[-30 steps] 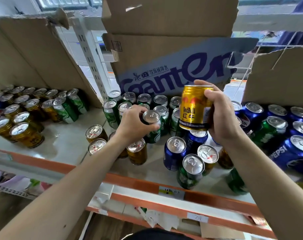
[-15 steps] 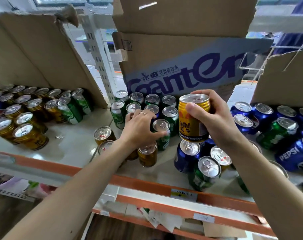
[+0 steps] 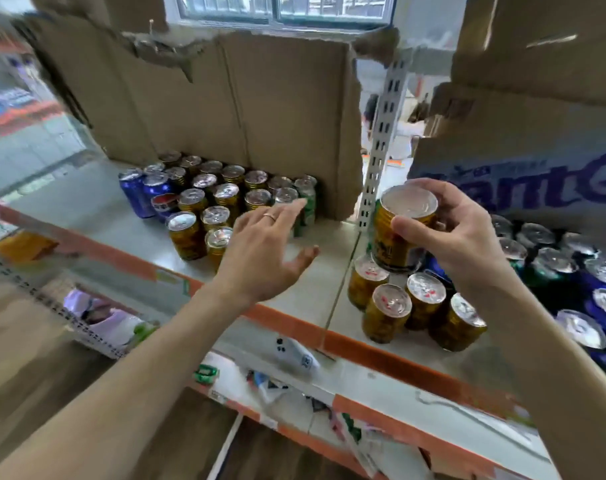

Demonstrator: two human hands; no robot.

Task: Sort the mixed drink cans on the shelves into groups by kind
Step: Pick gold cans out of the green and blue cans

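Observation:
My right hand [image 3: 450,233] grips a gold Red Bull can [image 3: 400,230] by its top, held above the seam between the two shelf sections. My left hand [image 3: 263,251] is open, fingers spread, hovering in front of a block of gold cans [image 3: 204,209] on the left shelf. Two green cans [image 3: 306,202] stand at the right end of that block, and blue Pepsi cans [image 3: 145,195] at its left. Below my right hand stands a small cluster of gold cans [image 3: 408,306]. Blue and green cans [image 3: 571,271] crowd the right shelf.
Torn cardboard walls [image 3: 225,98] back the left shelf, and a printed cardboard box [image 3: 536,150] backs the right one. A perforated white upright [image 3: 381,140] divides the sections. The orange shelf edge [image 3: 294,327] runs along the front. Loose items lie on the lower shelf [image 3: 294,375].
The view has swung left to the left shelf section. My left hand let go of the green can and now hovers open. The gold can moved left with my right hand.

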